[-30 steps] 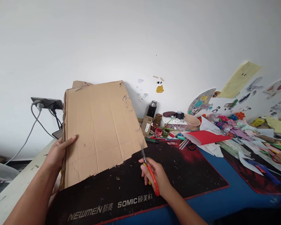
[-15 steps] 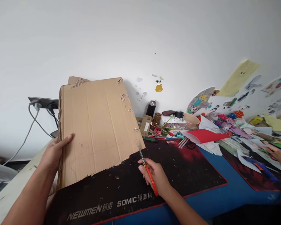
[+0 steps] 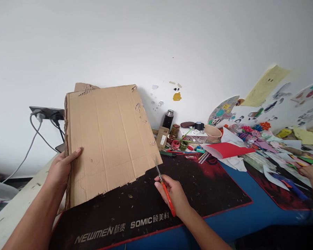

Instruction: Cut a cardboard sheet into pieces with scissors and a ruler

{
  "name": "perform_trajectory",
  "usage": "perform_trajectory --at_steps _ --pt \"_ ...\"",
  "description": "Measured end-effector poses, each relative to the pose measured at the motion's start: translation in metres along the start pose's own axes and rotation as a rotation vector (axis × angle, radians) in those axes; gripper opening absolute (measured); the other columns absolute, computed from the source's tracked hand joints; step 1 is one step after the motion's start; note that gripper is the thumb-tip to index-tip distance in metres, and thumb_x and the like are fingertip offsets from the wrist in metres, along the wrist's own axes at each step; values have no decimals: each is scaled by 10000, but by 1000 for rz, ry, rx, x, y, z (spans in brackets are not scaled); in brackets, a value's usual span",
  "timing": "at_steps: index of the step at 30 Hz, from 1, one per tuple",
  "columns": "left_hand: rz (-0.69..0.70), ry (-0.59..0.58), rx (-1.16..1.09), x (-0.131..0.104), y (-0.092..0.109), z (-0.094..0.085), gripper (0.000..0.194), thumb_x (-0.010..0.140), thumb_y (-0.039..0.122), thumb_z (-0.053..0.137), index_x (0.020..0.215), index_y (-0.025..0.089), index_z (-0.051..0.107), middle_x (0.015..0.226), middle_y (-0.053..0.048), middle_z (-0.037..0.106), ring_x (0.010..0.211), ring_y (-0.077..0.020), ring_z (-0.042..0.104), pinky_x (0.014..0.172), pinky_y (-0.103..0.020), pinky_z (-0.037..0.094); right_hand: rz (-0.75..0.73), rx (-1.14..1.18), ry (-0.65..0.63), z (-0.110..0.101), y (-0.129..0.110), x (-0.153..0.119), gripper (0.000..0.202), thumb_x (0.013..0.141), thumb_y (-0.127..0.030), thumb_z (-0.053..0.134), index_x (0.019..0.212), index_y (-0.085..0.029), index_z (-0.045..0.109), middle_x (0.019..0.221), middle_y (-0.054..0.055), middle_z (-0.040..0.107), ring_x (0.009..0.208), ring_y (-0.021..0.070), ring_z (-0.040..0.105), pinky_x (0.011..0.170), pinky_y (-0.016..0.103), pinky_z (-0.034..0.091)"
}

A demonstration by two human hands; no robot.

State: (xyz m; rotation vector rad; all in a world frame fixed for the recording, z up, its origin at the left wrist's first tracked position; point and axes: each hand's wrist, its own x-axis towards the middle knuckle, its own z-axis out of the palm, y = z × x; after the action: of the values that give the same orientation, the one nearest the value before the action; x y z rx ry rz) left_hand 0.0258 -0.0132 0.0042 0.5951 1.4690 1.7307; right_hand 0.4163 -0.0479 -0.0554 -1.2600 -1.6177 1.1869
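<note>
A large sheet of brown cardboard stands tilted up over the desk mat, its lower edge ragged and some spots on its right side torn. My left hand grips its left edge, the thumb lying on the front face; the other fingers are hidden behind. In my right hand are orange-handled scissors, their blades pointing up and left. The blade tips overlap the cardboard's lower right corner; whether they touch it I cannot tell.
Behind the black mat stand a black flask, small jars and a round tan bowl. Red paper and craft scraps lie to the right, where another person's hand reaches in. A power strip is at the left.
The view has shifted very slightly. The cardboard, my hands and the scissors hold nearly the same positions. At the far right, the other person's hand has moved a little left.
</note>
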Motion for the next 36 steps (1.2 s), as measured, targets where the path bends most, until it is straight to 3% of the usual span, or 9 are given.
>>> perform_trajectory --at_steps 9,20,27,32,36 --pt "0 -28 -1 2 -5 0 585 466 357 1000 962 172 751 717 -51 799 553 -241 738 469 -272 610 -27 -146 27 -6 -11 -2 315 944 -508 677 963 -197 727 689 7 606 603 163 520 589 269 424" --pt "4 -24 11 6 -7 -2 562 462 344 1002 941 171 763 713 -50 798 529 -220 726 482 -260 622 -89 -245 63 -5 -6 4 222 947 -378 617 913 -196 741 742 49 726 627 196 657 624 281 487" --pt "-16 -7 -4 2 1 -1 652 326 276 1028 902 195 734 719 7 793 532 -184 703 448 -248 607 -91 -158 91 1 0 7 265 957 -442 634 955 -198 738 703 27 658 605 179 598 607 280 479" --pt "3 1 -7 3 2 -1 678 337 298 1039 939 195 745 749 15 803 549 -174 710 470 -233 615 -24 -69 3 -4 1 7 431 942 -591 688 1126 -209 766 654 -13 561 561 157 530 526 261 437" --pt "0 4 -15 5 2 -5 692 324 311 1040 940 189 749 741 19 801 546 -172 712 475 -226 619 20 -11 -95 -12 -7 6 555 925 -635 710 1267 -199 737 680 -6 612 547 147 554 492 243 432"
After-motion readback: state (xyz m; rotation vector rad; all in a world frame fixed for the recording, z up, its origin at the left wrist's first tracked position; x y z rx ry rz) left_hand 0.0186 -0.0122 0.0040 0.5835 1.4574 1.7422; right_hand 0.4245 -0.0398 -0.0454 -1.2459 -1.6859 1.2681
